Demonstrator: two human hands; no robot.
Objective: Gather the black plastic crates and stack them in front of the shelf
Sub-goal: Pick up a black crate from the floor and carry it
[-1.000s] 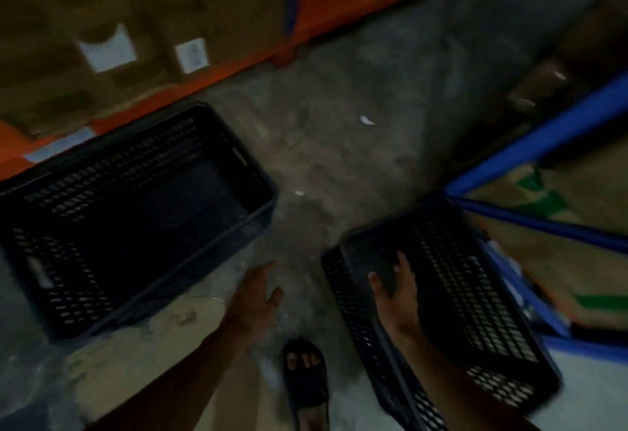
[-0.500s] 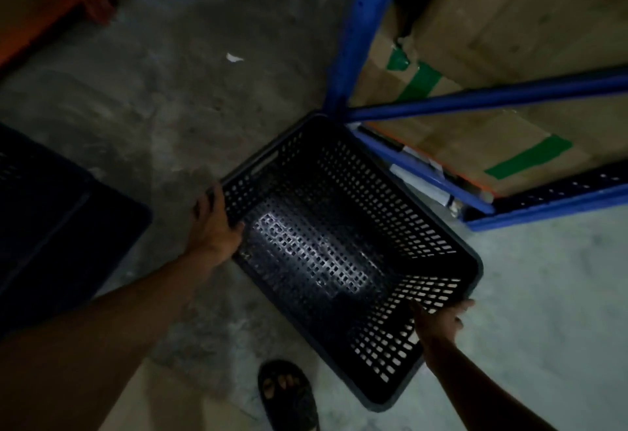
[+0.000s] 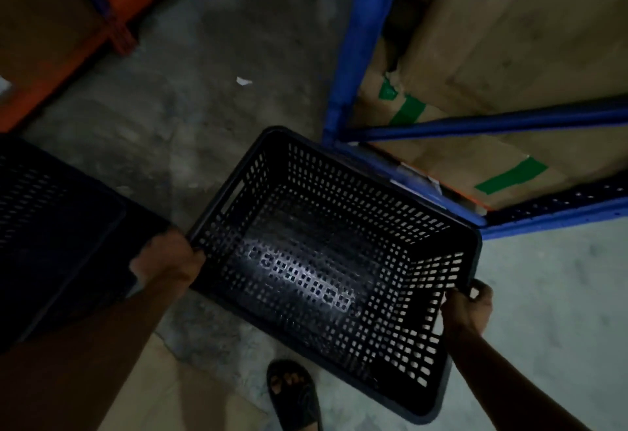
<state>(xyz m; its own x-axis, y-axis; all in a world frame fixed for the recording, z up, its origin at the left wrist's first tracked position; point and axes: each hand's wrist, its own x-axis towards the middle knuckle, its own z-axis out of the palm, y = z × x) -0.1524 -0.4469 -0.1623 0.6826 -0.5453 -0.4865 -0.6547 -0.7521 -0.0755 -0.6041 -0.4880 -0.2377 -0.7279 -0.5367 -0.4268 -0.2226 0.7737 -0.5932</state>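
- A black perforated plastic crate (image 3: 326, 253) sat in the middle of the view, open side up and empty, its slotted floor catching a patch of light.
- The left hand (image 3: 170, 260) was clamped on the crate's near-left corner rim, fingers curled over the edge; that grip was closed on the crate.
- The right hand (image 3: 467, 304) held the opposite rim at the crate's right side, fingers wrapped over the top edge, that grip likewise closed on the crate.
- Whether the crate rested on the concrete floor (image 3: 190, 100) or was lifted just clear of it could not be told.
- The crate's far corner lay just beside the blue shelf frame (image 3: 360, 39), close to the foot of its upright post.
- Behind the blue bars stood cardboard boxes (image 3: 503, 49) marked with strips of green tape (image 3: 509, 175).
- A second black crate (image 3: 57, 226) lay at the left edge, dim, with the left forearm crossing in front of it.
- An orange shelf beam (image 3: 68, 56) ran diagonally across the upper left.
- A small white scrap (image 3: 243, 81) lay on the floor, well apart from both crates.
- A foot in a dark sandal (image 3: 295, 393) stood on the floor just below the held crate.
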